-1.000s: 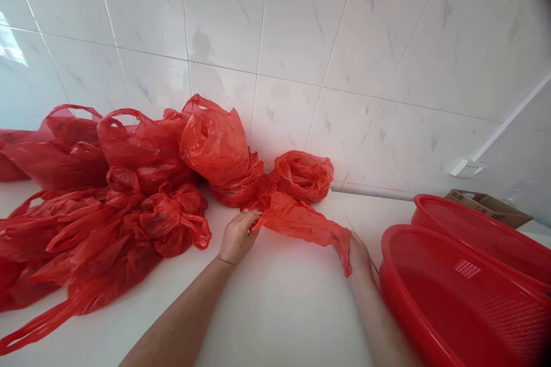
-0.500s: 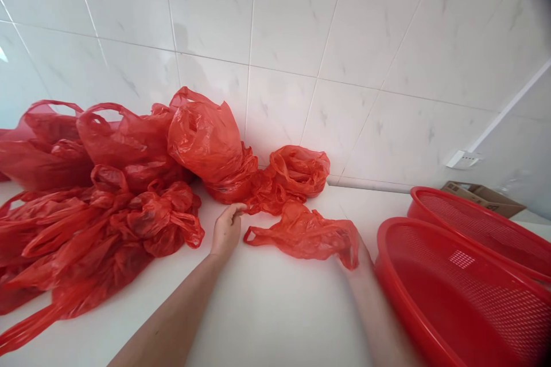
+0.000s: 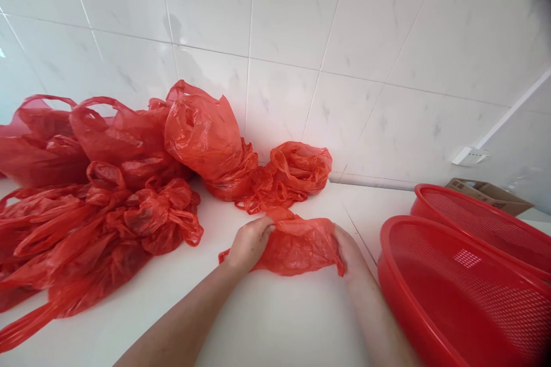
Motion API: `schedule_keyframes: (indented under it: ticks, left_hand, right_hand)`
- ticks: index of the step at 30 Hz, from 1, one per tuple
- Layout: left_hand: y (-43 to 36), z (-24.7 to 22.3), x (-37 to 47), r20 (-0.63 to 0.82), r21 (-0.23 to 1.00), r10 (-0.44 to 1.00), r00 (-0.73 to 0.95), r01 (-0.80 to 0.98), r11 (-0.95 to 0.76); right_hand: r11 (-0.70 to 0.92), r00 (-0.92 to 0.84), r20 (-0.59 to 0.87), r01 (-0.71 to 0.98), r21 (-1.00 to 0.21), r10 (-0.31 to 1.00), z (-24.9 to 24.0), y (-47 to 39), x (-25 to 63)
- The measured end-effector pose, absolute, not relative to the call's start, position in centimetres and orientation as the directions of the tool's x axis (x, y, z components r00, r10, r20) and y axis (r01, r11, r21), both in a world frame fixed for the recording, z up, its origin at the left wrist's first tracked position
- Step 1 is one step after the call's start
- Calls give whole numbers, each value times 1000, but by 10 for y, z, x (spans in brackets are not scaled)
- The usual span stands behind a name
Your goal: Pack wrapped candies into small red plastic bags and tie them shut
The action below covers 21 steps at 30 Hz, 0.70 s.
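A thin red plastic bag (image 3: 301, 246) is stretched sideways between my two hands, just over the white table. My left hand (image 3: 250, 241) pinches its left part between thumb and fingers, and a loop of the bag pokes out beneath the wrist. At the other end, my right hand (image 3: 345, 245) is closed on the bag; the film hides most of its fingers. Right behind the held bag lies a crumpled cluster of red bags (image 3: 267, 186), with a rounded, open-mouthed red bag (image 3: 301, 166) by the wall.
On the left spreads a heap of crumpled red bags (image 3: 107, 229). Fuller red bags (image 3: 124, 132) stand behind it against the tiled wall (image 3: 284, 23). At the right are two red mesh baskets (image 3: 400, 252), a cardboard box (image 3: 491, 195) and a wall socket (image 3: 470, 156).
My left hand has moved right, from beside the bag cluster, and has taken hold of the bag. The bag is now spread wider between both hands.
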<state>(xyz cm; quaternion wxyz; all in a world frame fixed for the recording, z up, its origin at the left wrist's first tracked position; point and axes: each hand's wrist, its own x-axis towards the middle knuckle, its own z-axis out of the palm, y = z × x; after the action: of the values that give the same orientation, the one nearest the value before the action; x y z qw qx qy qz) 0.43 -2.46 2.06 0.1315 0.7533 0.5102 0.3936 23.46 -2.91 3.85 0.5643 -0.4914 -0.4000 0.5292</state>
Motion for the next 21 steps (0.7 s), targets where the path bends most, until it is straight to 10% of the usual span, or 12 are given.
schedule_keyframes:
  ticks: [6,10,14,17,21]
  left_hand:
    - [-26,28,0,385,820,911,-151,510,-262]
    - [-32,32,9,379,823,912,-158,508,-254]
    - [-35,34,13,399,834,896,-196,483,-266]
    - [-39,36,14,444,809,884,-146,489,-326]
    - [-48,35,22,537,722,842,55,487,-493]
  right_hand:
    - [-25,256,-73,-187,-982,964,40,-21,245]
    - [295,530,501,427,-855,684,57,-43,236]
    - [650,73,859,623,-436,506,66,-80,203]
    - [717,-256,744,571,-399,618,55,-84,175]
    - [616,-259,629,646,-451,733,33,-53,164]
